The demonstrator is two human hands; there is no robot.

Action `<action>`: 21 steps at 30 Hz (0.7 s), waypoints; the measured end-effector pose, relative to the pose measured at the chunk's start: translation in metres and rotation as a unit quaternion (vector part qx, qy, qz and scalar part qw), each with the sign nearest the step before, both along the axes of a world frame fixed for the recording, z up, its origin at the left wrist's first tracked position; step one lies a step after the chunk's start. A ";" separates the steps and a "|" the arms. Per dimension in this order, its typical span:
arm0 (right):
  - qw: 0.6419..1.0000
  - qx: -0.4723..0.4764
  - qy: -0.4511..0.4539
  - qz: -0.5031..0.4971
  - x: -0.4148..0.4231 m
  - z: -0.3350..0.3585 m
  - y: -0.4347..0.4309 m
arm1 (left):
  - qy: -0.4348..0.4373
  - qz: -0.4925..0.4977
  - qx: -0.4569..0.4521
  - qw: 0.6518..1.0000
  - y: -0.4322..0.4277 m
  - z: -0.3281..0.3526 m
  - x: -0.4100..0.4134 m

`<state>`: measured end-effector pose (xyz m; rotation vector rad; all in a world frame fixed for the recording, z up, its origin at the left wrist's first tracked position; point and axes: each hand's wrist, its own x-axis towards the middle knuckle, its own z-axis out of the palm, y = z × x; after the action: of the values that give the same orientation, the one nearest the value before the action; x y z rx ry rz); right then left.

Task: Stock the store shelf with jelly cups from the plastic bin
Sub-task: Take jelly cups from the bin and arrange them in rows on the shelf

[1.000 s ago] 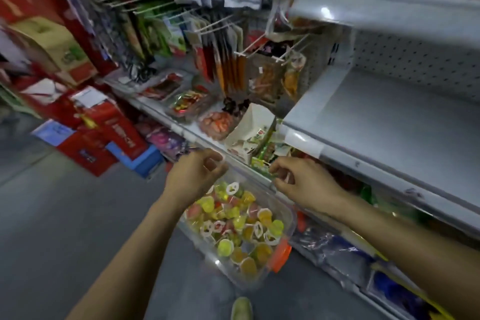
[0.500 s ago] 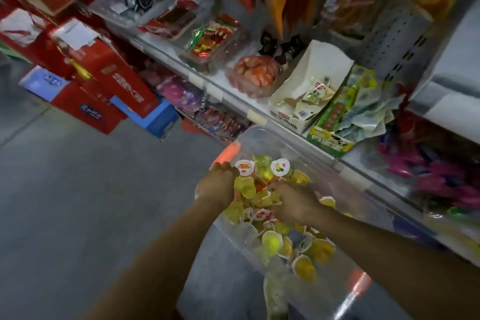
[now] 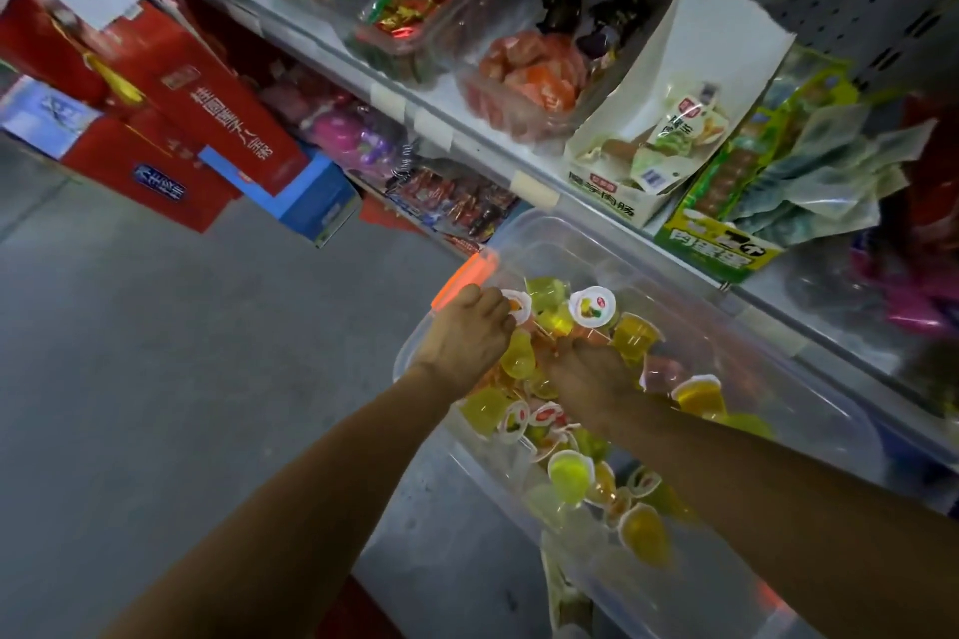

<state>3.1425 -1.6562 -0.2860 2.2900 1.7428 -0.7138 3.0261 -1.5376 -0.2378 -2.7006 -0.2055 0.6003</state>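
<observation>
**Inspector:** Where are the jelly cups?

**Clerk:** The jelly cups lie in a loose heap inside the plastic bin, from the centre to the lower right of the frame. They are yellow, green and orange. Several show white printed lids, and they lie at all angles.

**Inspector:** And the bin?

**Clerk:** It is clear and open-topped, and its long side runs close along the front edge of the shelf. I cannot tell whether it touches the shelf. An orange latch sits on its upper-left end.

**Inspector:** What about the hands?

**Clerk:** Both are inside the bin at that upper-left end. The left hand is just below the latch with its back upward. Its fingers are bent down onto the heap and touch a white-lidded cup. The right hand is just beside it, right of centre. Its fingers are pushed down among the cups and mostly hidden. I cannot tell whether either hand is clamped on a cup. A yellow cup sits between the two hands.

**Inspector:** What else is around it?

**Clerk:** Three things stand on the shelf, above the bin in the frame:
- A white carton of small sachets stands tilted.
- A green box of silvery packets sits just to its right.
- A clear tub of orange sweets sits just to its left.

More packaged goods continue toward the top of the frame, but they are blurred. In the upper left, red boxes are stacked together. A blue box sits at their lower right. The grey floor fills the left side of the frame.
</observation>
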 end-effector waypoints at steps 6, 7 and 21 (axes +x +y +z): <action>0.992 0.064 -0.075 0.077 -0.001 0.019 -0.023 | -0.022 -0.076 0.005 0.997 0.007 0.010 0.001; 0.993 0.048 -0.069 0.080 0.001 0.031 -0.030 | -0.042 -0.083 0.007 0.996 0.003 0.013 0.003; 0.963 0.071 0.170 -0.195 0.025 0.080 -0.128 | -0.088 0.406 -0.207 0.886 -0.041 -0.004 -0.005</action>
<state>3.1679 -1.7846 -0.2058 2.7881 1.5136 -1.1477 3.0208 -1.5785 -0.2419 -2.9988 -1.4567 0.6637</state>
